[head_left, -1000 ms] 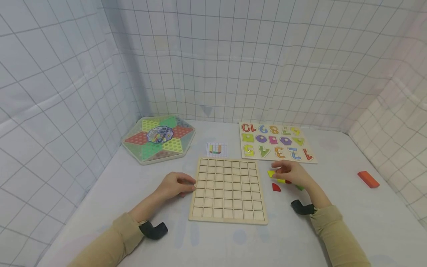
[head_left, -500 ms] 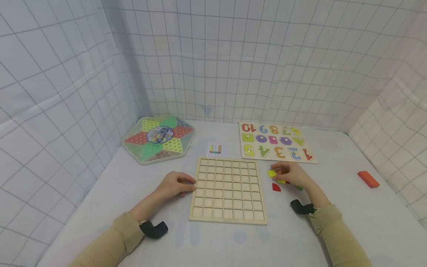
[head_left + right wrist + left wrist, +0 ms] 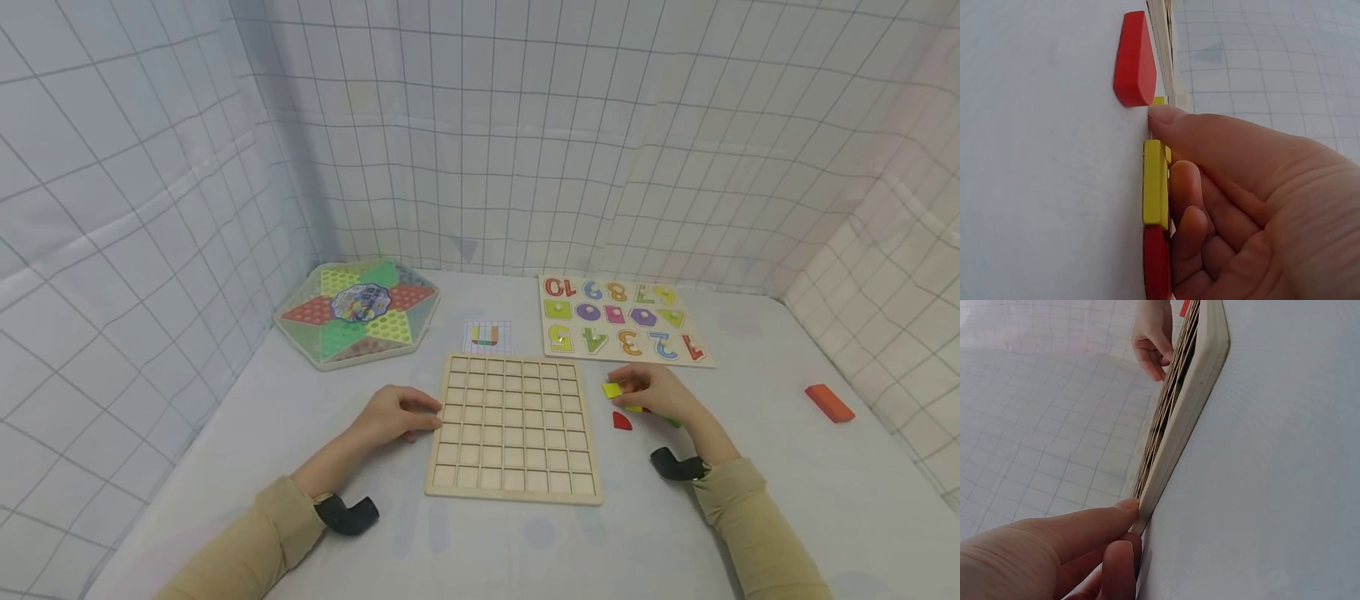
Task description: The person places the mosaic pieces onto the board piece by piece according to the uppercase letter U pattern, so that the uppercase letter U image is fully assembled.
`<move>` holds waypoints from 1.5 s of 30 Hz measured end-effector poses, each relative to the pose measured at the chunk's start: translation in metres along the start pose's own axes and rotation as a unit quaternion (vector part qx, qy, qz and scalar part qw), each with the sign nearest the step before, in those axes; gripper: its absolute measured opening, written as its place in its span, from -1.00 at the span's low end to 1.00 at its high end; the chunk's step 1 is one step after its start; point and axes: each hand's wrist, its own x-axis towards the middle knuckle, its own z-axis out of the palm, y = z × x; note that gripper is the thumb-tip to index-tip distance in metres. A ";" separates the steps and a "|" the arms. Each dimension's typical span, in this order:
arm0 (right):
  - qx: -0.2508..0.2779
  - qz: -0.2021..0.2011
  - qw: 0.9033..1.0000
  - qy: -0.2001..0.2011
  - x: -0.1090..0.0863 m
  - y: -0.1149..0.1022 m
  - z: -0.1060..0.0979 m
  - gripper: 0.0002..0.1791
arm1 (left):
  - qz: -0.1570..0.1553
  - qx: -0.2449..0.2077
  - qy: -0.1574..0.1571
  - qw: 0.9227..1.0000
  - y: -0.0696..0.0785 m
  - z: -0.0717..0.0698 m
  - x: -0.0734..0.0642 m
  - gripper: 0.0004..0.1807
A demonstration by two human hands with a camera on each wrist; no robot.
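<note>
In the head view, my left hand (image 3: pixel 392 415) touches the left edge of a wooden grid board (image 3: pixel 514 432) lying flat. Its thumb and forefinger stand slightly apart; in the left wrist view the fingertips (image 3: pixel 1126 505) meet the rim. My right hand (image 3: pixel 654 392) rests loosely over small blocks right of the board. Thumb and forefinger are parted beside a yellow block (image 3: pixel 611 390); the forefinger is mostly hidden in the right wrist view. A red quarter-round block (image 3: pixel 622 421) lies nearer, apart from the fingers. Another yellow block (image 3: pixel 1154 187) and a red one (image 3: pixel 1156 262) lie beside the palm.
A small pattern card (image 3: pixel 487 336) lies behind the grid board. A number puzzle board (image 3: pixel 615 358) stands back right, a hexagonal Chinese checkers set (image 3: pixel 358 312) back left. An orange-red block (image 3: pixel 829 403) lies far right. Gridded cloth walls (image 3: pixel 480 150) surround the table.
My right hand has shifted very slightly, showing more of the yellow block by the thumb. My left hand keeps its place at the board's edge, and the blocks lie as before.
</note>
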 end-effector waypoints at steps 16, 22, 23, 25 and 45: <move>-0.034 0.008 0.999 0.020 0.000 0.002 0.003 -0.60 | -0.006 0.000 0.006 1.000 0.001 0.001 0.000 -0.70; -0.041 -0.001 0.999 0.024 0.000 0.002 0.003 -0.59 | -0.010 0.000 0.010 1.000 0.001 0.001 0.000 -0.70; -0.042 -0.001 0.999 0.024 0.000 0.002 0.003 -0.59 | -0.009 0.000 0.010 1.000 0.000 0.001 0.001 -0.70; -0.042 0.001 0.999 0.023 0.000 0.002 0.003 -0.59 | -0.009 -0.001 0.009 1.000 0.000 0.001 0.001 -0.70; 0.011 -0.011 1.000 0.019 0.009 -0.033 0.002 -0.55 | -0.010 0.009 0.005 1.000 0.000 0.001 0.001 -0.71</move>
